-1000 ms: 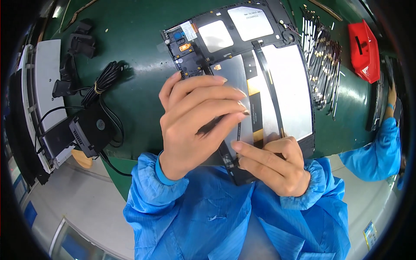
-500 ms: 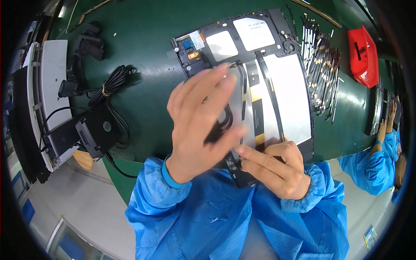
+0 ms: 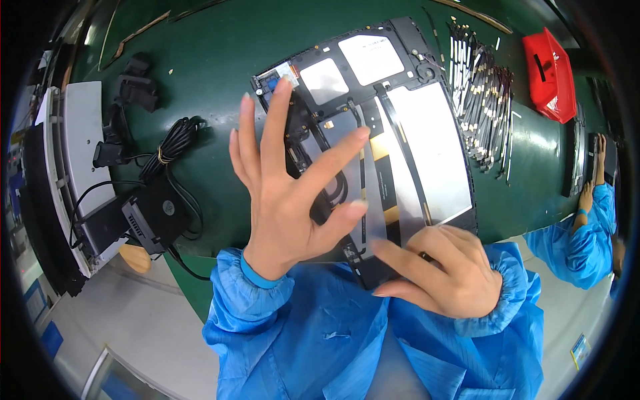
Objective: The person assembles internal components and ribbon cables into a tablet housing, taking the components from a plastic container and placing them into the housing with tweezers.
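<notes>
Electronics assembly workshop: green workbench (image 3: 220, 40), blue smocks (image 3: 313, 333).

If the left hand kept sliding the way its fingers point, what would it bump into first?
The left hand points up and away across the opened flat device. Its fingers would likely first reach the pale square patch near the device's far corner, though the hand's height above it is unclear.
</notes>
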`<state>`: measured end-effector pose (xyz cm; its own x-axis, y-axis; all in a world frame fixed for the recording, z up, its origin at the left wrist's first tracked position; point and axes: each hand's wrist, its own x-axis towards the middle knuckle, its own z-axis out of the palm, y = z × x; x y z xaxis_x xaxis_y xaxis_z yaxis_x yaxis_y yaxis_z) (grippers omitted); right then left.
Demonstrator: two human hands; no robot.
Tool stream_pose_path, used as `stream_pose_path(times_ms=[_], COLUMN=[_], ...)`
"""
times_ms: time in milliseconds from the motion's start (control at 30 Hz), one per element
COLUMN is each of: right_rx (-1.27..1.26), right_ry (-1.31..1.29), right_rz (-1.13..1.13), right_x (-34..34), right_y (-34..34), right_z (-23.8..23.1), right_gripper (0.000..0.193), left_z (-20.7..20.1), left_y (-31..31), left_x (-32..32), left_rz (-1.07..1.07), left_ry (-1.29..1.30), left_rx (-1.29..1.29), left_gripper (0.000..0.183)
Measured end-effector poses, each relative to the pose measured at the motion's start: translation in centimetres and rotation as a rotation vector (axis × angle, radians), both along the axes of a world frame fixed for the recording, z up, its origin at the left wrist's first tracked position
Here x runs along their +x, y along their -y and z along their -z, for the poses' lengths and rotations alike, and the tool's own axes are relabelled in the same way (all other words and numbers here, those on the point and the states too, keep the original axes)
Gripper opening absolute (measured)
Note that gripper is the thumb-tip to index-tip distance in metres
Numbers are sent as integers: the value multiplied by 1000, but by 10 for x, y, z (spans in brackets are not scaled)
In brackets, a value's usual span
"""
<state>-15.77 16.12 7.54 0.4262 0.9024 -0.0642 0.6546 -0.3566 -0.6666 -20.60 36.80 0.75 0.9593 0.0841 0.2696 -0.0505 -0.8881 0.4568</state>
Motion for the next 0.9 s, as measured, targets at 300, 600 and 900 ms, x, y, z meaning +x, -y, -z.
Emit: stream_pose_path(times_ms=[300, 600, 900], right_rx=[-188, -92, 123], right_ry=[370, 410, 68], right_rz=[-163, -131, 712], right_x=[-30, -23, 6], right_y=[-1, 4, 48], right_z=[10, 14, 44], right_gripper=[60, 71, 51], left_z=[15, 28, 34], left_y=[12, 63, 78], left_x=[-26, -84, -78], left_rz=[-83, -155, -223], left_ry=[133, -13, 39], left_rx=[-444, -817, -650], left_gripper=[62, 68, 66])
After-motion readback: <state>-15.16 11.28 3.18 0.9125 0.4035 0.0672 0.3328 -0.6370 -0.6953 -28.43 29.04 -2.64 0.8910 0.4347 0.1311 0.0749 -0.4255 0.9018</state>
